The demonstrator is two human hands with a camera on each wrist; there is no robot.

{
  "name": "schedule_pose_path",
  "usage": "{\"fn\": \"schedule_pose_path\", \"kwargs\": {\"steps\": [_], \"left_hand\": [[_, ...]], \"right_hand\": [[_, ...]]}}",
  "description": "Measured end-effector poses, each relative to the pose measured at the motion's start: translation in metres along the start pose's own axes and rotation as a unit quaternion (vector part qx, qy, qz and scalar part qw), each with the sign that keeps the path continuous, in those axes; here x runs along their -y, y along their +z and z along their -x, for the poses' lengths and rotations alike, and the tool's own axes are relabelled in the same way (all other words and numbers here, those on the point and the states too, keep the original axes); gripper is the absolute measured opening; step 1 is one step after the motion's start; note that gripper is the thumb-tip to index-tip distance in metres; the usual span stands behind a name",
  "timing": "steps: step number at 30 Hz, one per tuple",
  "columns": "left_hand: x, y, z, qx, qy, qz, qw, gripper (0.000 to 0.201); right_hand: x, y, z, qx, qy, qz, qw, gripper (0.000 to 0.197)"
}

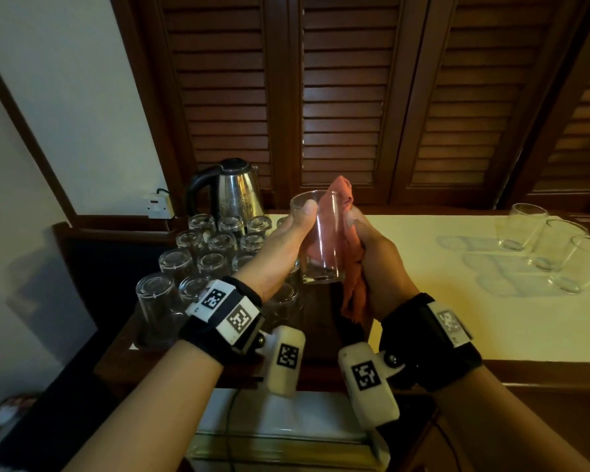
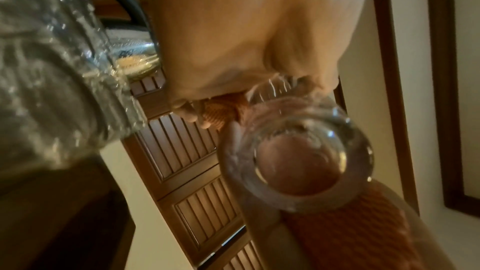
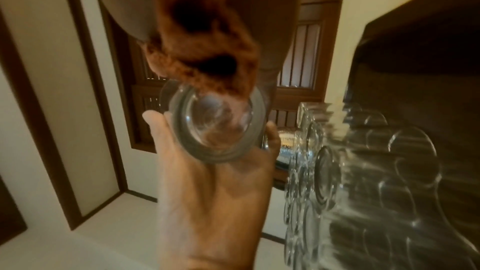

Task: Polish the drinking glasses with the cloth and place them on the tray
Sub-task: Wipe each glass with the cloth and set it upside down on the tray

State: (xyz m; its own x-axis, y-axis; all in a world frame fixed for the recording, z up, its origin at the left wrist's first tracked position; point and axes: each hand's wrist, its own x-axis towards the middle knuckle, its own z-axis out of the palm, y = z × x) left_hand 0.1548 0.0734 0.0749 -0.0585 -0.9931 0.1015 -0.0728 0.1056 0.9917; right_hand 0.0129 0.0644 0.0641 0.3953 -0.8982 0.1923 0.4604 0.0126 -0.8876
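Note:
A clear drinking glass (image 1: 324, 247) is held upright above the counter's edge, gripped by my left hand (image 1: 298, 229) with the thumb on its near side close to the rim. My right hand (image 1: 363, 243) grips an orange cloth (image 1: 353, 284) against the glass's right side. Part of the cloth is inside the glass and sticks out above the rim. The left wrist view shows the thick glass base (image 2: 298, 161) with cloth (image 2: 350, 225) beside it. The right wrist view shows the same base (image 3: 218, 126) in my left hand (image 3: 215, 192), cloth (image 3: 202, 48) above it.
Several upturned glasses (image 1: 201, 257) stand on a dark tray (image 1: 92, 267) at left, with a steel kettle (image 1: 237, 194) behind them. Three upright glasses (image 1: 545, 243) stand on the cream counter (image 1: 423, 301) at far right. Louvred wooden doors (image 1: 348, 97) rise behind.

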Motion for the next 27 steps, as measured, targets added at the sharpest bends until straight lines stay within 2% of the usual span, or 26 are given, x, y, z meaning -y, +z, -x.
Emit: {"fn": "schedule_pose_path", "kwargs": {"steps": [4,6,8,11,12,14,16,17,18,20,23,24,27], "left_hand": [[-0.011,-0.012,0.003,-0.037,0.021,-0.038,0.998,0.059],[-0.013,-0.012,0.007,-0.05,0.037,-0.052,0.997,0.053],[-0.017,-0.01,0.013,-0.051,0.052,-0.035,0.997,0.056],[-0.015,-0.016,0.019,-0.053,0.058,-0.002,0.997,0.047],[-0.015,-0.02,0.021,-0.046,0.051,0.011,0.998,0.04],[-0.011,-0.029,0.024,-0.013,0.037,0.025,0.999,0.041],[-0.008,-0.037,0.026,0.0,0.019,0.034,0.999,0.031],[-0.009,-0.04,0.028,-0.009,0.016,0.037,0.999,0.024],[-0.01,-0.042,0.028,-0.02,0.014,0.035,0.999,0.026],[-0.011,-0.043,0.029,-0.043,0.018,0.006,0.999,0.049],[-0.013,-0.037,0.031,-0.042,0.037,-0.017,0.998,0.068],[-0.013,-0.036,0.032,-0.044,0.037,-0.013,0.998,0.067],[-0.012,-0.035,0.035,-0.04,0.033,0.035,0.998,0.038]], "right_hand": [[-0.003,0.016,-0.008,-0.014,-0.049,0.07,0.996,0.042],[-0.006,0.026,-0.011,-0.018,-0.088,0.12,0.989,0.046],[-0.011,0.035,-0.012,-0.019,-0.108,0.137,0.985,0.046],[-0.014,0.042,-0.009,-0.008,-0.077,0.07,0.995,0.043],[-0.015,0.043,-0.006,-0.008,-0.054,0.03,0.998,0.042],[-0.017,0.043,-0.001,0.002,-0.011,-0.039,0.999,0.04],[-0.019,0.045,0.0,-0.002,-0.009,-0.037,0.999,0.041],[-0.019,0.047,-0.001,-0.011,-0.025,-0.002,1.0,0.042],[-0.019,0.05,-0.003,-0.019,-0.048,0.045,0.998,0.044],[-0.021,0.056,-0.005,-0.012,-0.089,0.117,0.989,0.049],[-0.028,0.06,-0.007,0.001,-0.116,0.149,0.982,0.046],[-0.029,0.061,-0.006,0.003,-0.112,0.136,0.984,0.046],[-0.028,0.058,-0.002,0.008,-0.046,0.033,0.998,0.046]]}}
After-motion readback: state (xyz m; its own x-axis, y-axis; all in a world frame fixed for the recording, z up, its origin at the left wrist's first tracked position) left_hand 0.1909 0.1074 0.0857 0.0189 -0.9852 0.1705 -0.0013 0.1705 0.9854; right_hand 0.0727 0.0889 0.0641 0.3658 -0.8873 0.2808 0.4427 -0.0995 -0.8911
